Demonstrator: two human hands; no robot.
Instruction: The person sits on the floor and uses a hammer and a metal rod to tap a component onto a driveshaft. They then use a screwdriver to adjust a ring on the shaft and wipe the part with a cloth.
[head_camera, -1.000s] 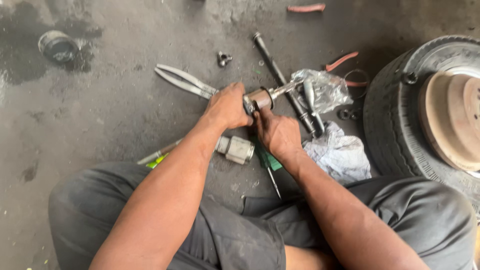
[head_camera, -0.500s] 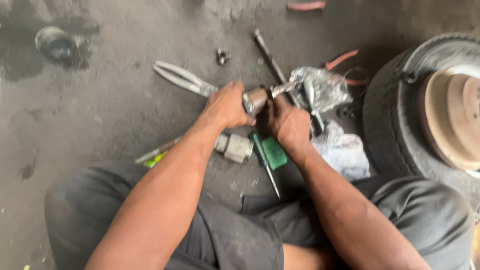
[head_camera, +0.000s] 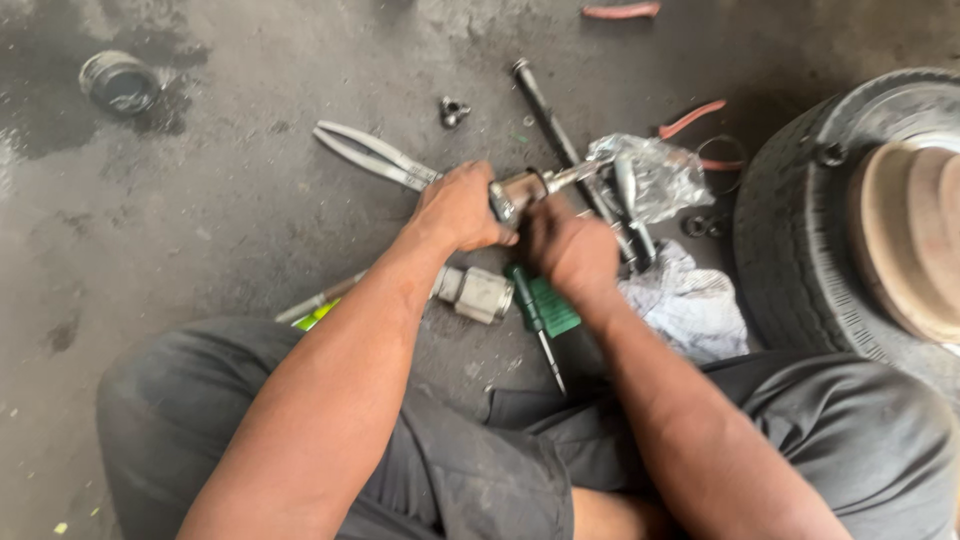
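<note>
Left hand (head_camera: 462, 208) grips the metal joint (head_camera: 520, 190), its shaft pointing right past the right hand (head_camera: 570, 250), whose grip is hidden

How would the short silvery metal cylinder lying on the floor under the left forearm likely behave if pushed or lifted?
The short silvery metal cylinder lies on its side on the grey concrete floor, so a nudge across its axis would probably roll it. It looks like thick metal, so likely stiff and heavy for its size. Its surface seems grimy, possibly a little slippery.
</note>
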